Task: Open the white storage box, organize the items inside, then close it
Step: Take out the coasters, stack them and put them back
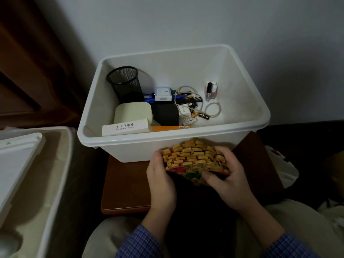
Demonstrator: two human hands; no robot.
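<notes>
Nearest me, both my hands hold the beaded mat [193,161], a bundle of small yellow wooden beads strung together, just in front of the white storage box [119,144]. My left hand [162,175] curls around its left edge and my right hand [225,177] grips the right, thumb pressed on the underside. I judge it light but floppy and jointed, likely to sag or unroll, so gripping both ends suits it. Beyond, the box stands open on the brown desk [126,183], holding a white carton [126,129], a pale green case [133,112], a black mesh cup [125,81] and nail polish bottles [210,91].
</notes>
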